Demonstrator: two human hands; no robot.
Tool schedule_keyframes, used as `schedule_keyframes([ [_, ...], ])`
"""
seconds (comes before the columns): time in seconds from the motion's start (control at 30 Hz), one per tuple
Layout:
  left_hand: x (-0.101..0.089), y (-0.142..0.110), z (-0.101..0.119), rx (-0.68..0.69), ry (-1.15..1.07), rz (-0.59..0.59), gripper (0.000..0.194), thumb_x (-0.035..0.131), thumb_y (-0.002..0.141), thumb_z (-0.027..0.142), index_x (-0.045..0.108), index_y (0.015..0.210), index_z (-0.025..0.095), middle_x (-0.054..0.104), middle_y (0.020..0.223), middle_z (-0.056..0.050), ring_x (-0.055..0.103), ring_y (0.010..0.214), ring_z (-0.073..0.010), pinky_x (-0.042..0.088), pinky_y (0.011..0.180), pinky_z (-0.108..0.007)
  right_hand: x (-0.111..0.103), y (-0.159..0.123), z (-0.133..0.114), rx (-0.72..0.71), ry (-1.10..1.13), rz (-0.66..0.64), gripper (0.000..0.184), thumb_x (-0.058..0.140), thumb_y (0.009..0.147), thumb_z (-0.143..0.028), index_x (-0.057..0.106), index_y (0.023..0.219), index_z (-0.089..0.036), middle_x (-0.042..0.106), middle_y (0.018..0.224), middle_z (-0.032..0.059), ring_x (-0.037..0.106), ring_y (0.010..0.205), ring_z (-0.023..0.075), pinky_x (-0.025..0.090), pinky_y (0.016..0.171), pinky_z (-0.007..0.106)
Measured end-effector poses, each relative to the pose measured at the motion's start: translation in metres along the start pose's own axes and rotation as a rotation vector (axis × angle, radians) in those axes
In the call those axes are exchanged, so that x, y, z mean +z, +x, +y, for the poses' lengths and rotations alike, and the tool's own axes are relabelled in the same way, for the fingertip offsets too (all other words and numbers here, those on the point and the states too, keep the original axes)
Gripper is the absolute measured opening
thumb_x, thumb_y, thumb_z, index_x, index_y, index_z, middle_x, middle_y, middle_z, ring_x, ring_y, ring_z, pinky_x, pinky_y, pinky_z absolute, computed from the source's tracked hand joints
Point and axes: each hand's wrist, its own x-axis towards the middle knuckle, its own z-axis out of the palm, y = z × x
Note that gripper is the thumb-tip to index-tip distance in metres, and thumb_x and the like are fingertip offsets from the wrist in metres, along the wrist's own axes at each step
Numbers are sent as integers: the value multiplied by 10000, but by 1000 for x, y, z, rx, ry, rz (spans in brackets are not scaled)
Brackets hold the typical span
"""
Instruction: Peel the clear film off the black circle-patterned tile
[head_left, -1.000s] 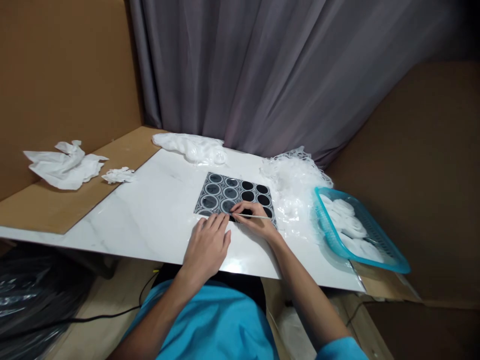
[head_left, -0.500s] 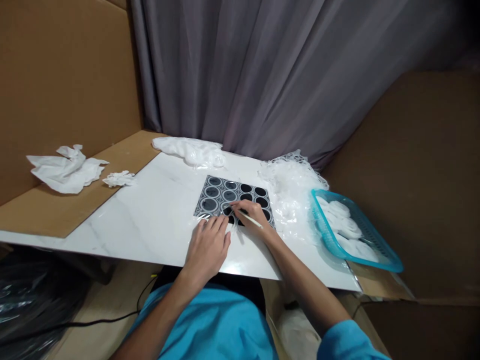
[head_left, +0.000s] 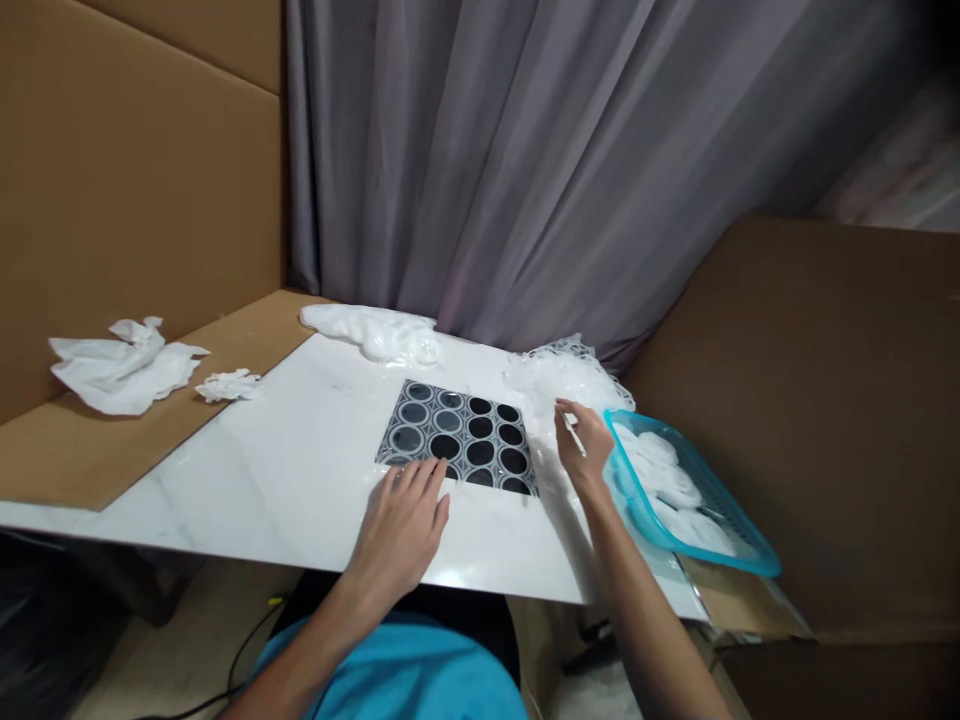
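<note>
At the near edge of the black sheet patterned with pale-ringed circles (head_left: 481, 452), flat on the white marbled bench (head_left: 300, 440), the left hand (head_left: 400, 522) rests with fingers extended, holding nothing, while the right hand (head_left: 583, 440), half-curled beyond the sheet's right side, pinches a thin white stick (head_left: 574, 433) near the tangled white clear-edged scraps (head_left: 562, 372).

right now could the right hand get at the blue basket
Probably yes: the right hand is right beside the blue basket, and nothing visible stands between them. It does hold a thin white stick, which might hamper its grasp.
</note>
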Motion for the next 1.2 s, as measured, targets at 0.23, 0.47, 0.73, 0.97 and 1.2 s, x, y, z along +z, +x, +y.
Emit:
schedule_keyframes([
  [0.23,5,45,-21,109,3,-39,535,332,1182,362,513,1658,197,626,1622,-131,548,1506,-311,424,1252,-559,-14,1,-14,-7,216,-201,205,774,940,-440,816,887,-247,835,1204,147,738,1144,372,563,1039,559],
  [0.47,27,51,-27,88,75,-56,524,374,1169,326,524,1648,175,624,1616,-147,540,1505,-320,423,1248,-563,82,8,-82,21,801,-712,248,888,871,-465,840,891,-222,858,1120,92,809,1060,275,640,944,412],
  [0.73,30,52,-27,56,67,-41,514,399,1162,327,536,1645,212,629,1613,-133,538,1495,-316,425,1256,-564,113,-7,-77,-9,831,-801,285,912,835,-488,843,864,-213,865,1054,88,814,990,263,656,918,407],
  [0.97,32,54,-28,42,59,-69,508,387,1167,320,517,1649,226,614,1632,-115,536,1497,-308,415,1256,-554,109,-10,-75,-99,810,-778,274,862,907,-477,802,828,-222,852,1039,83,810,975,259,650,907,402],
  [1.2,28,57,-27,26,24,-85,481,398,1169,353,558,1601,213,614,1634,-121,543,1503,-300,409,1267,-547,100,-16,-83,-458,614,-720,170,777,1005,-395,778,889,-271,837,1104,94,755,1077,302,615,1004,457],
])
